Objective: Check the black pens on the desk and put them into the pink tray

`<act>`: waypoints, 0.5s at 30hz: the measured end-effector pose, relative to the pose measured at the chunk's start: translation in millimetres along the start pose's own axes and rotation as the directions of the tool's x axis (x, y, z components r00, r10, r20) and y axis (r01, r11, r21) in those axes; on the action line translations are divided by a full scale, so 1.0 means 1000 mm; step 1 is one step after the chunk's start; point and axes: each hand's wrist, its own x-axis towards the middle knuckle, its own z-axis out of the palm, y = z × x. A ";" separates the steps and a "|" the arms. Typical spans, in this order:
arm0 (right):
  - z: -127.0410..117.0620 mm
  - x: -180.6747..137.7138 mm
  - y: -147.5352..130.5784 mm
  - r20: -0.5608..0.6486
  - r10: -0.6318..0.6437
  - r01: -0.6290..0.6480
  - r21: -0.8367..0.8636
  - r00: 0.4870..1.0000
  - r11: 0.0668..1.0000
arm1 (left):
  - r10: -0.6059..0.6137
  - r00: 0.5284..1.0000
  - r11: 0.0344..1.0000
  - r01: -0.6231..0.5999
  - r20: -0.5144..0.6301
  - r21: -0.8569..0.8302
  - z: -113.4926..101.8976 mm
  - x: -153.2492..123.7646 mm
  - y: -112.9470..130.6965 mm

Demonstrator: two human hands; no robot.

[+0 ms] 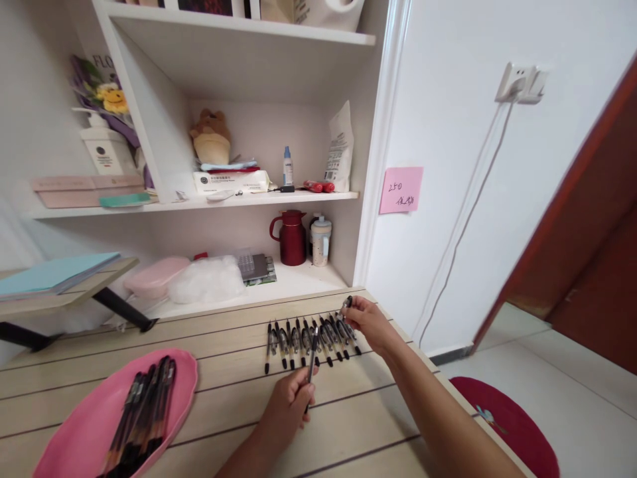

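My left hand [291,398] is closed around an uncapped pen [313,355], held upright with its tip pointing up. At the right end of a row on the table, my right hand [368,322] pinches a small dark and clear piece, apparently a pen cap [346,304]. The row holds several slim black-ended pens [290,342], with dark, clear caps [295,340] lying between them. Part of the row is hidden behind the held pen. To the left, a pink tray [192,385] carries a bundle of dark pens [144,411].
White shelves [239,200] stand behind the table [223,411], with a red jug [292,239] and a cup [321,242] on the lowest level. A small raised stand [94,282] is at left. A red round stool [512,425] sits beyond the right table edge.
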 end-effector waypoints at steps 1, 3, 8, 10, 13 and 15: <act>0.006 -0.003 -0.007 0.032 -0.029 0.023 0.160 0.999 0.987 | 0.010 1.000 1.000 -0.010 0.005 0.010 0.000 0.000 0.000; 0.017 -0.011 -0.019 0.056 -0.066 0.042 0.348 0.996 0.936 | 0.022 1.000 0.999 -0.022 0.012 0.028 0.000 -0.001 0.001; 0.030 -0.022 -0.033 0.075 -0.089 0.049 0.423 0.993 0.905 | 0.028 0.999 0.999 -0.030 0.032 0.045 0.000 -0.003 0.004; 0.032 -0.024 -0.033 0.108 -0.089 0.037 0.407 0.990 0.913 | 0.035 0.999 0.999 -0.036 0.039 0.041 0.000 -0.003 0.004; 0.033 -0.024 -0.030 0.199 -0.074 0.000 0.349 0.977 0.937 | 0.038 0.999 0.999 -0.039 0.035 0.029 0.000 -0.003 0.005; 0.035 -0.025 -0.026 0.266 -0.051 -0.030 0.291 0.963 0.956 | 0.033 0.999 0.999 -0.034 0.032 0.028 0.000 -0.003 0.006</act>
